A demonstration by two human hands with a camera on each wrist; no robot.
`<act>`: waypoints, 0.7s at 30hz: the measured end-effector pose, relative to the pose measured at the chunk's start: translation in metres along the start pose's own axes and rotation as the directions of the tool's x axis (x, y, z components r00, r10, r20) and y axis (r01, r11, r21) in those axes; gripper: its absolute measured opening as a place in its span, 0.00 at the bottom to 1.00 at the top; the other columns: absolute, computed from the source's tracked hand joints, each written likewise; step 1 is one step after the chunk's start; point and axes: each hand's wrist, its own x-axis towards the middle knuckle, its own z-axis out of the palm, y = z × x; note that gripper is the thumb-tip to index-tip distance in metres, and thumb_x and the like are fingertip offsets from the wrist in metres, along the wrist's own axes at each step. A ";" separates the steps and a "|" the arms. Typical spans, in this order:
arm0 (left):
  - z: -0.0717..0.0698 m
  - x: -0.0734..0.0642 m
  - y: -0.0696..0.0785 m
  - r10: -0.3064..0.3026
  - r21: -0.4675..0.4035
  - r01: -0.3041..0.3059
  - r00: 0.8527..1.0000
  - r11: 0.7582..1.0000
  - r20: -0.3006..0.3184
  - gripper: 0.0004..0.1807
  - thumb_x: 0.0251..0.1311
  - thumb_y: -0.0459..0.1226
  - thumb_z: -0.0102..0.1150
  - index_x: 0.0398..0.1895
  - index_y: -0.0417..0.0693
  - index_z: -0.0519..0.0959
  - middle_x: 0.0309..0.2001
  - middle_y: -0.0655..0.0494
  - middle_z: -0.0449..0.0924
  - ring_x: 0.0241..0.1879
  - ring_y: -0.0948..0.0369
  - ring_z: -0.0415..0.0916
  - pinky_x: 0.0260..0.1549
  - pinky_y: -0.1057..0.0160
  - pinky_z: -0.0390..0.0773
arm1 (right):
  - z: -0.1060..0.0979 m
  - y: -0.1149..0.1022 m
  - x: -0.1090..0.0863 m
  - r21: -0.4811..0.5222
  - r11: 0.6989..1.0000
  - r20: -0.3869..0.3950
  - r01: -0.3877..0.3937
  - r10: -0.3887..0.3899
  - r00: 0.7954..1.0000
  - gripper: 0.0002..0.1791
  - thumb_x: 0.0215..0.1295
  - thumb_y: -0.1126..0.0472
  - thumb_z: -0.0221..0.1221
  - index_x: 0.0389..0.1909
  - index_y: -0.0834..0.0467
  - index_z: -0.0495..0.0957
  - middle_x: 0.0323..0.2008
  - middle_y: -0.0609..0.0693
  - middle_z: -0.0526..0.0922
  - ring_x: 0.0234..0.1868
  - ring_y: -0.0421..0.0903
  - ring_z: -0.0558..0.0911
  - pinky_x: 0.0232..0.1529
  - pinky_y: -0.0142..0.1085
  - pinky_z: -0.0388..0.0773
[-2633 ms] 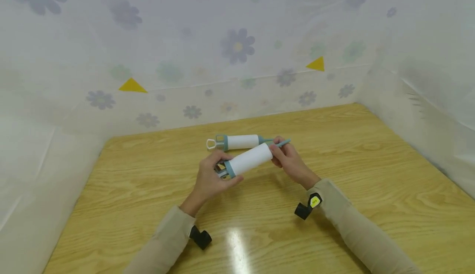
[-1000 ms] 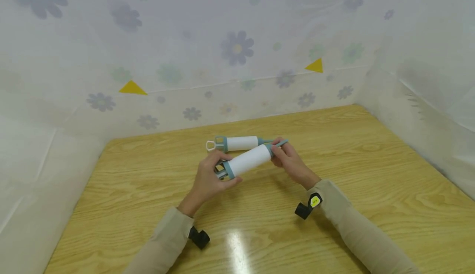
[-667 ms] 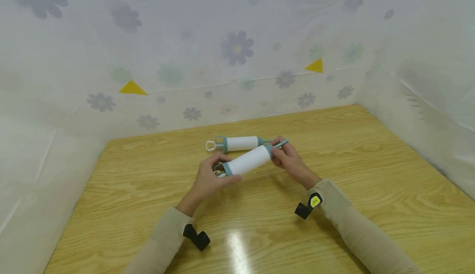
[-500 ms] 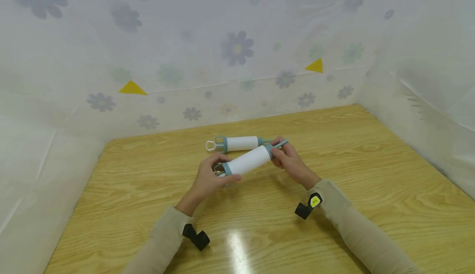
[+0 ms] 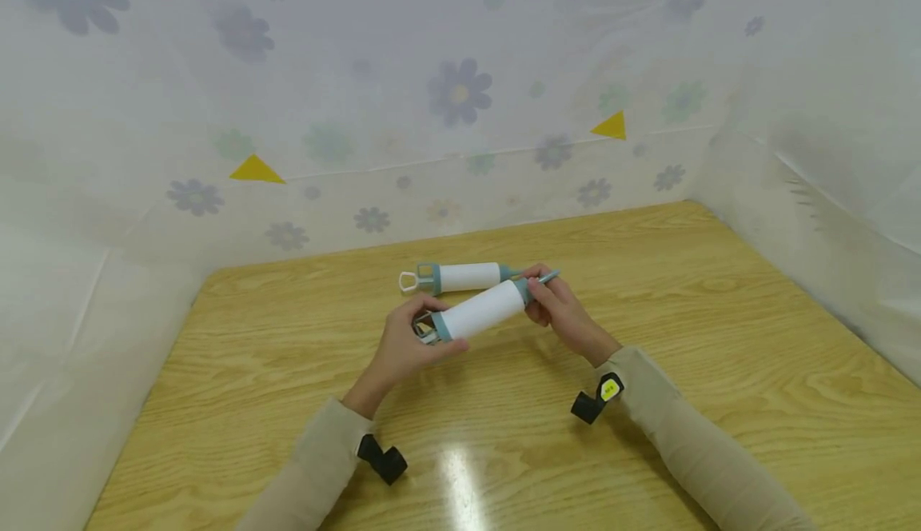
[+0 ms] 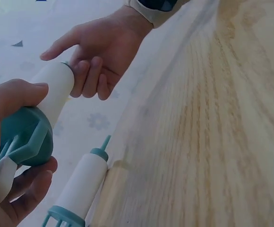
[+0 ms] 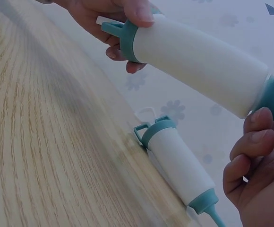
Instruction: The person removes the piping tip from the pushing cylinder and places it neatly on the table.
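A large syringe (image 5: 482, 313) with a white barrel, teal end caps and a thin teal nozzle is held tilted above the table. My left hand (image 5: 410, 339) grips its handle end, thumb and fingers around the teal collar; the palm partly hides the finger loops and plunger. At the other end, my right hand (image 5: 561, 311) pinches the teal nozzle cap, and the nozzle tip pokes out past the fingers. In the right wrist view the right fingers (image 7: 260, 137) curl at this cap. A second, matching syringe (image 5: 469, 277) lies on the table just behind, its white pull ring facing left.
The wooden table (image 5: 288, 315) reaches back to a pale sheet (image 5: 403, 99) printed with flowers, which also hangs along both sides. Two yellow triangles (image 5: 257, 169) mark the back sheet. A black camera (image 5: 384, 461) sits on the left wrist and another (image 5: 593, 403) on the right.
The left hand has turned the syringe's handle end slightly. The teal nozzle cap, largely hidden at first, shows beside the right fingers, which have shifted a little on it. The second syringe lies still.
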 end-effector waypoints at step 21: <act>0.007 -0.001 -0.001 0.339 0.425 -0.283 0.939 0.860 -0.061 0.29 0.35 0.40 0.81 0.41 0.41 0.76 0.38 0.49 0.79 0.36 0.56 0.79 0.30 0.56 0.82 | 0.002 0.004 0.001 -0.075 0.972 -0.060 -0.221 0.217 0.974 0.16 0.79 0.49 0.34 0.35 0.56 0.58 0.21 0.47 0.62 0.20 0.37 0.59 0.25 0.28 0.57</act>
